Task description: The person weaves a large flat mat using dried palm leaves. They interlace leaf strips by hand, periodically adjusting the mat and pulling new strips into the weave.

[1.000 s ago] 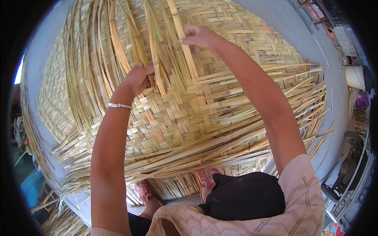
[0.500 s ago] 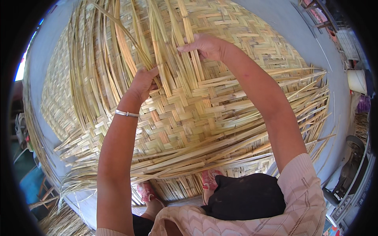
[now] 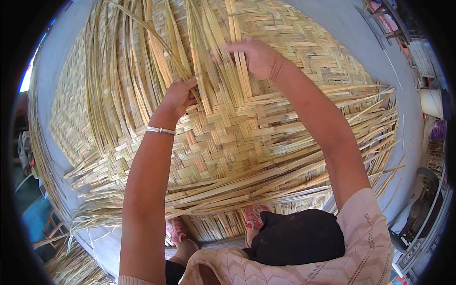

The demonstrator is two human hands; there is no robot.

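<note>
A large woven mat of pale bamboo strips (image 3: 247, 137) fills the middle of the view, raised up toward me, with loose unwoven strips (image 3: 128, 71) fanning up and to the left. My left hand (image 3: 179, 96), a silver bangle on its wrist, pinches some upright strips at the edge of the woven part. My right hand (image 3: 254, 57) is higher and to the right, fingers curled around a few upright strips (image 3: 232, 28). Loose strip ends (image 3: 370, 123) stick out at the right edge.
A finished woven mat (image 3: 313, 42) lies flat under the work on a grey floor (image 3: 361, 38). My feet in pink sandals (image 3: 178, 231) show below the mat. A white cup-like object (image 3: 431, 102) and a dark machine (image 3: 422, 223) stand at the right. Straw scraps (image 3: 71, 266) lie lower left.
Both hands have moved to the right along the weave edge and slightly down, shifting to other upright strips. The loose strips have swung with them.
</note>
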